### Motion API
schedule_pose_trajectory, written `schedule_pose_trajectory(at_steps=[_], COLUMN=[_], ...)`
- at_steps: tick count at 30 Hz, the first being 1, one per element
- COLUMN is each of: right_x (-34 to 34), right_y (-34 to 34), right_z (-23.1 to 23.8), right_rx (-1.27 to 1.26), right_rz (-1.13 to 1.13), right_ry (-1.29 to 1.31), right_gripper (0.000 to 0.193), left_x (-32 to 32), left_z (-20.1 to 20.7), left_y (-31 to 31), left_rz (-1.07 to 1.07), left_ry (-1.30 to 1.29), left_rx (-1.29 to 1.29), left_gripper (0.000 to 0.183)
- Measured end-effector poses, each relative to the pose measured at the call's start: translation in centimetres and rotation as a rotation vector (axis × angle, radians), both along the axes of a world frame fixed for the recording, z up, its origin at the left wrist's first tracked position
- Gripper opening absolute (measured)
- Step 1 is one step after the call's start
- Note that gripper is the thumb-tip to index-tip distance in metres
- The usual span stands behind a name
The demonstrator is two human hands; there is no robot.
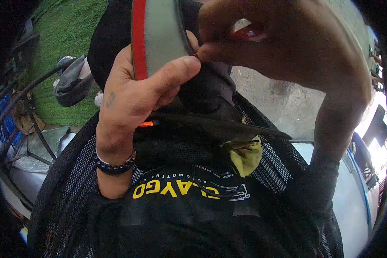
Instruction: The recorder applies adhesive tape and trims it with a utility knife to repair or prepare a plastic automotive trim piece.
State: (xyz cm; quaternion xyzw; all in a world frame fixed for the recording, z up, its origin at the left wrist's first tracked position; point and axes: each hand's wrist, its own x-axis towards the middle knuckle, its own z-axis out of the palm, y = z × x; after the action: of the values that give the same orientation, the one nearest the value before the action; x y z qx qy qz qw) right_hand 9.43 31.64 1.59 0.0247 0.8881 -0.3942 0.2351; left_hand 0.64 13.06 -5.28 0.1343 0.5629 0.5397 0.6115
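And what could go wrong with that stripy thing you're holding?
The thumb of the left hand sits close to the fingertips of the right hand, so it might get pinched. The striped band could twist if the left hand loosens. The red thing showing within the right hand might drop; it's too blurry to name.

A: Left hand point(133, 101)?
B: Curled in a grip, thumb point(176, 73) extended rightward; left forearm point(114, 184) at near left.
A: Right hand point(284, 60)?
B: Bent leftward at the wrist, fingertips point(207, 52) pinched beside the left thumb's tip; right forearm point(334, 124) to the right.
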Motion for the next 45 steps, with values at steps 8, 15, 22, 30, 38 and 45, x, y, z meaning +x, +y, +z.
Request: schedule_pose_trajectory(at_steps=[8,15,22,30,38,45], right_x=[2.4,2.4,2.7,3.4,4.5,6.4], right_y=[-2.9,-5.0,-7.3,-11.0,-10.1,-12.6], right_z=[-2.0,0.4,-2.6,-3.7,-8.7,-8.0], right_rx=[0.160,0.329,0.506,0.612,0.503,0.422], right_rz=[-0.086,-0.039,-0.073,-0.014,0.021,0.110], right_ry=[0.327,0.771,1.036,0.814,0.714,0.733], right_gripper=[0.020,0.029,0.025,0.044,0.059,0.054], left_x=[0.3,1.0,-0.5,1.1,1.5,0.4], left_z=[0.1,1.3,0.6,-2.0,-3.4,-3.4], left_y=[-0.3,-1.8,-4.1,-5.7,-7.1,-7.4], left_rz=[-0.091,0.083,0.240,0.618,0.551,0.497], left_ry=[0.032,0.021,0.164,0.056,0.220,0.166], left_rx=[-0.042,0.160,0.217,0.284,-0.005,-0.016], left_gripper=[0.020,0.020,0.020,0.014,0.013,0.016])
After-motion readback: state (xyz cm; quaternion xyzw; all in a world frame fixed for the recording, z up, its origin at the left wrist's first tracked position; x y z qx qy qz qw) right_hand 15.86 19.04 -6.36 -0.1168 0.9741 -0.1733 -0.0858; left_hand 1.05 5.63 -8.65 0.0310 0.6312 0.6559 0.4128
